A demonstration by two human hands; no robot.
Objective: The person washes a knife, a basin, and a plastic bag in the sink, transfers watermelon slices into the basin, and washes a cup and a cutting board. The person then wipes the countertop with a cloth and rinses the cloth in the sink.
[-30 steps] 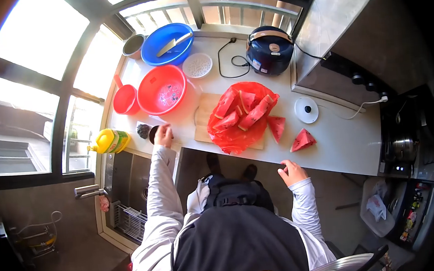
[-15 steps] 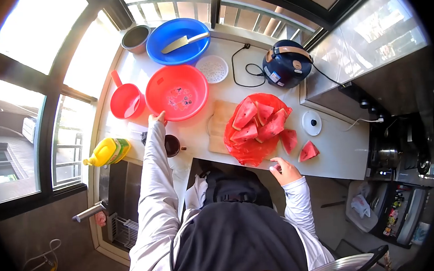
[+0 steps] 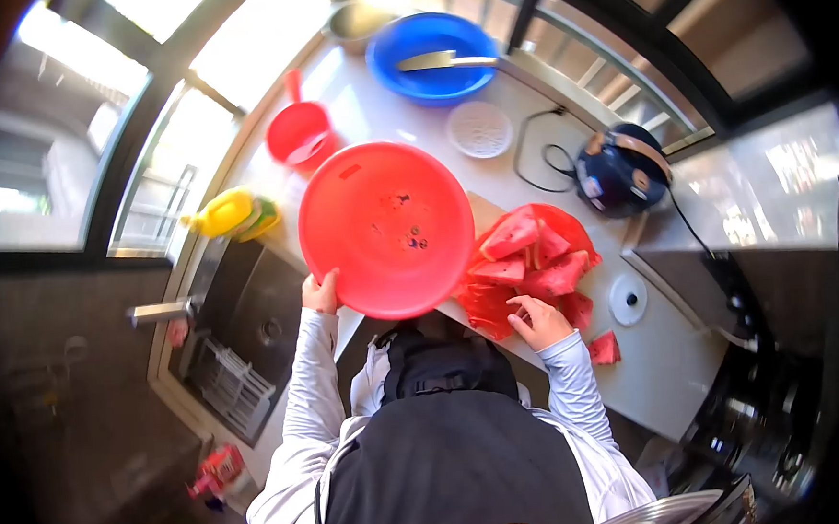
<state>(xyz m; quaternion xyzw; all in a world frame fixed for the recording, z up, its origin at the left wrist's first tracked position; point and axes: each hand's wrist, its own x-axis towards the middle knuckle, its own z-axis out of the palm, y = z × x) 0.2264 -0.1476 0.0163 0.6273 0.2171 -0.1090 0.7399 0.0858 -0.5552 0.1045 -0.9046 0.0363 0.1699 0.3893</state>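
Note:
My left hand point(image 3: 322, 295) grips the near-left rim of a red plastic basin point(image 3: 370, 236), which is held up in front of me. A small printed pattern shows on its inside bottom. With fingers loosely apart, my right hand point(image 3: 538, 322) is by the near edge of a red plastic bag point(image 3: 485, 306). I cannot tell whether it touches the bag. Several watermelon wedges point(image 3: 553, 275) lie heaped on the bag, and one watermelon piece point(image 3: 604, 348) sits on the counter to the right. The basin hides most of the cutting board point(image 3: 486, 212).
Behind stand a blue basin point(image 3: 408, 75) with a knife point(image 3: 431, 60) across it, a red dipper point(image 3: 296, 130) and a white perforated plate point(image 3: 480, 130). A rice cooker point(image 3: 611, 178) and white lid point(image 3: 627, 299) are right. Left are a yellow jug point(image 3: 229, 214) and the sink point(image 3: 268, 331).
My left hand has lifted the red basin off the counter and brought it nearer to me. My right hand has moved up beside the bag. The head view has turned.

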